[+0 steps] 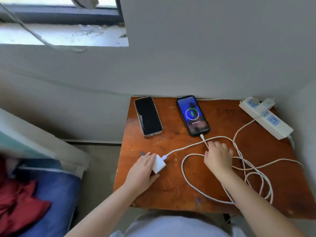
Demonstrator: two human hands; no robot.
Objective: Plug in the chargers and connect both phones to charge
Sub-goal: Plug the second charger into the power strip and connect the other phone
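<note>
Head view: nearest, at 7 o'clock on the table (171,189), the left hand (142,170) pinches the white charger (159,164) between thumb and fingers, its cable end aimed toward 2 o'clock. The right hand (218,155) rests fingers together on tangled cable loops (248,170); lifting the charger could snag them and tug the lit phone (193,115) loose. The dark phone (148,115) lies unconnected at 11 o'clock, long axis pointing near-far. The power strip (265,118) sits at 2 o'clock
</note>
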